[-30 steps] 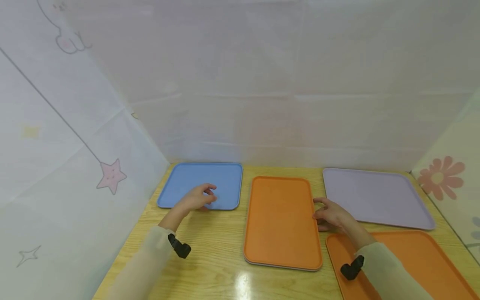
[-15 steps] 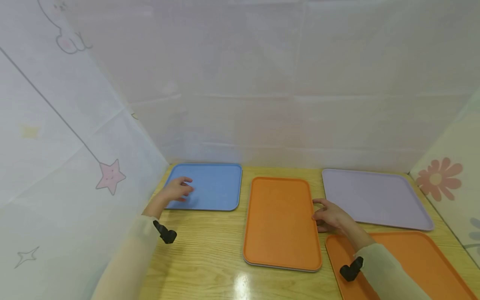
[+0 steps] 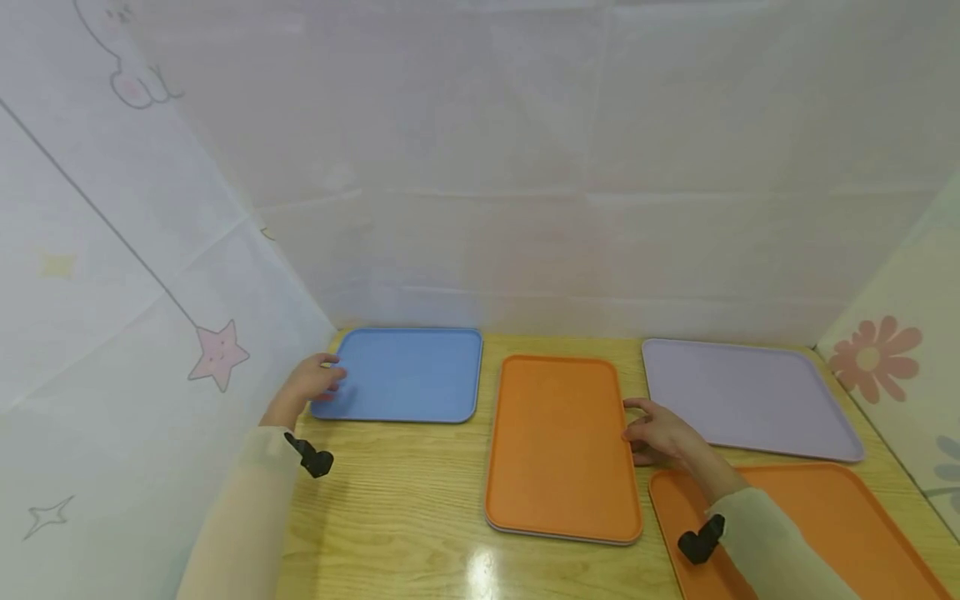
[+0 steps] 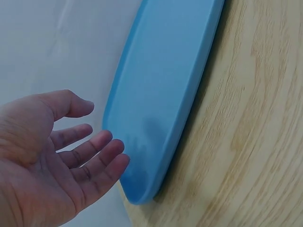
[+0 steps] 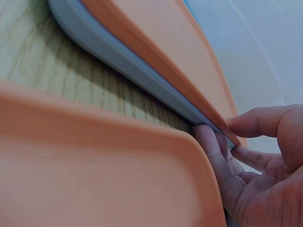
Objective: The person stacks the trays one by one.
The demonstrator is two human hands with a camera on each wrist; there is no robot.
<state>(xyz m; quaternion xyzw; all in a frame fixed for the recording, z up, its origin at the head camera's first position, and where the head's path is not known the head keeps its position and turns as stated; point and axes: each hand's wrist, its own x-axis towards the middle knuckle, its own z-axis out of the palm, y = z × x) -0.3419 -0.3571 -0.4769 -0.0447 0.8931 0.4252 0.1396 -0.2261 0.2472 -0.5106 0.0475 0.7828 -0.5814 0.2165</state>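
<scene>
In the head view my left hand point(image 3: 311, 379) is at the left edge of a blue tray point(image 3: 408, 375), its fingertips overlapping the rim. The left wrist view has its palm turned up, fingers loosely bent and nothing in them, beside the end of the blue tray point(image 4: 161, 85). My right hand point(image 3: 660, 432) pinches the right edge of an orange tray point(image 3: 562, 450) in the middle of the table. Seen from the right wrist, a grey tray point(image 5: 128, 71) lies directly beneath the orange one, and the fingers touch both rims.
A lilac tray point(image 3: 750, 396) lies at the back right. Another orange tray point(image 3: 832, 525) is in front of it, partly under my right forearm. White printed sheets point(image 3: 540, 167) close off the back and sides of the wooden table point(image 3: 390, 517).
My left hand has moved left across the blue tray, from its front middle to its left edge. The right hand stays at the orange tray's edge.
</scene>
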